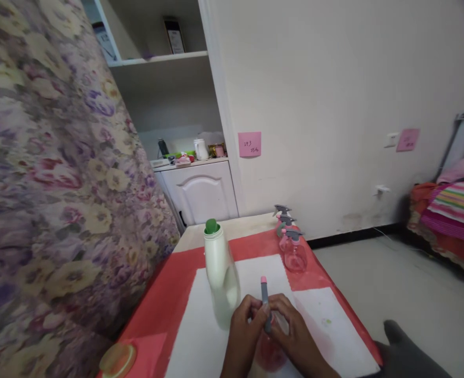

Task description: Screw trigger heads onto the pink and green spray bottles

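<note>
Table [200, 232]: red cloth [157, 294], pale far end, white sheets [192, 325]. Pale green jug [220, 278] upright on sheet; spray bottles [295, 259] clustered far right; round lid-like piece [117, 360] near left.

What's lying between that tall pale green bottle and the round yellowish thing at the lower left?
Red cover, then white sheet; the head view shows nothing standing along that stretch.

Bare hands, seen from above: the left hand [248, 324] and right hand [291, 328] meet toward six o'clock, fingers curled and thumbs drawn close in a pinch. The left forearm [235, 361] points roughly toward twelve o'clock, the right forearm [317, 361] toward ten.
</note>
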A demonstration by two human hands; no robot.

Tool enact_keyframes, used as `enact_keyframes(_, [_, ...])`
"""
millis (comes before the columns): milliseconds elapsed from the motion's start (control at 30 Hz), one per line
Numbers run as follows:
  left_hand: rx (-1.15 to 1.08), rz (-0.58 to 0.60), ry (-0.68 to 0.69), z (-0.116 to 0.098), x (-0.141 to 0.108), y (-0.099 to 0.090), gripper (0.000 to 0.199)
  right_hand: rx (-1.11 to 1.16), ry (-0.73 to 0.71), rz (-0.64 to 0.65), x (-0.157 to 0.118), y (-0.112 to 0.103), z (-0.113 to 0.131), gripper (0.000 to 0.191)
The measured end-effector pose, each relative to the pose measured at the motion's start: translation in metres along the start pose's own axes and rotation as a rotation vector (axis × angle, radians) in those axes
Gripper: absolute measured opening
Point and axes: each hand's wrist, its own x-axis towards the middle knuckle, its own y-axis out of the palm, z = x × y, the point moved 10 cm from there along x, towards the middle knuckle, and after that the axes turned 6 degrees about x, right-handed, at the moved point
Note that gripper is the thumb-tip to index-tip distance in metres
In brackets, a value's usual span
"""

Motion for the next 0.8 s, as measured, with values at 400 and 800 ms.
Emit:
enact_keyframes(400, [0.017,-0.006,-0.045,0.001,-0.002,0.002,0.035,-0.066,-0.050,-0.003,-0.002,-0.001,-0.007,0.018])
enact_keyframes(800, [0.047,-0.051,-0.025,-0.002,-0.004,-0.002,0.028,-0.051,0.019,-0.163,-0.010,-0.007,-0.024,0.027])
